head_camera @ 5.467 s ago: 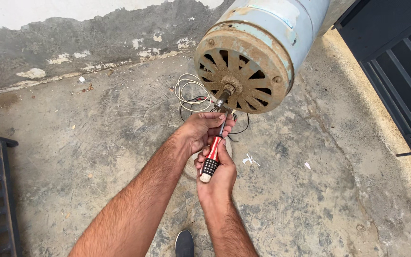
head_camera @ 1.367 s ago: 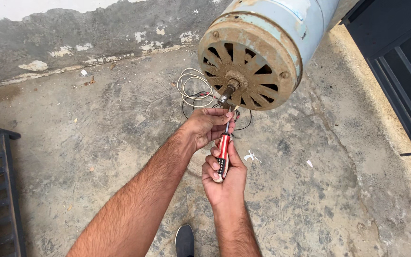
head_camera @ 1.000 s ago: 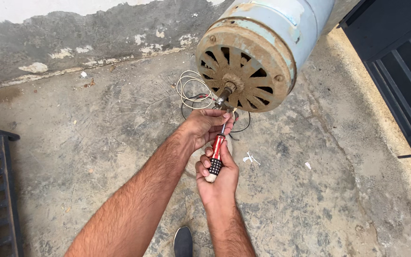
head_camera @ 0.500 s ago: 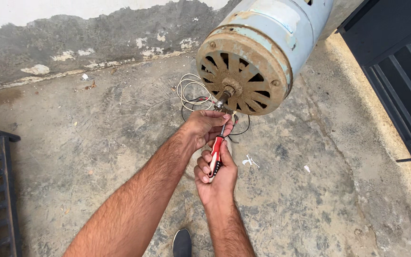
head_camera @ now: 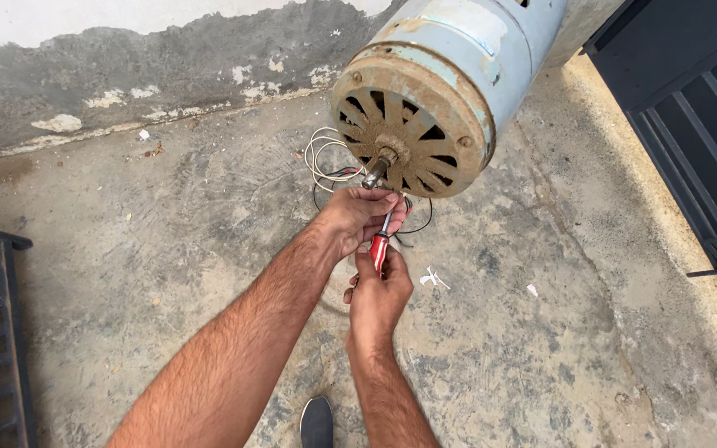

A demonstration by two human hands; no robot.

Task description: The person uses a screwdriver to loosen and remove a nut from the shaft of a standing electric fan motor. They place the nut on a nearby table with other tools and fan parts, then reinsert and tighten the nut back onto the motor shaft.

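Head camera is looking down at a large pale blue cylindrical electric motor (head_camera: 466,75) with a rusty brown slotted end cover, which is lying tilted above a rough grey concrete floor (head_camera: 168,241) near a stained wall base. Its short metal shaft (head_camera: 378,166) is sticking out of the middle of the cover, and the left hand (head_camera: 357,217) is reaching up just beneath it, its fingers (head_camera: 379,196) curling closed around the shaft tip and the upper part of a red-handled screwdriver (head_camera: 380,245). The right hand (head_camera: 378,300) is sitting directly below the left one, touching it, with its fingers wrapping shut around the screwdriver's handle, so that only a short red stretch is showing between the two hands and the tool is pointing up toward the shaft. A loose coil of white and dark wires (head_camera: 325,162) is lying on the floor behind the hands, just beside the motor's end. A black metal gate (head_camera: 699,108) is standing at the right edge, and the toe of a dark shoe (head_camera: 317,421) is showing at the bottom
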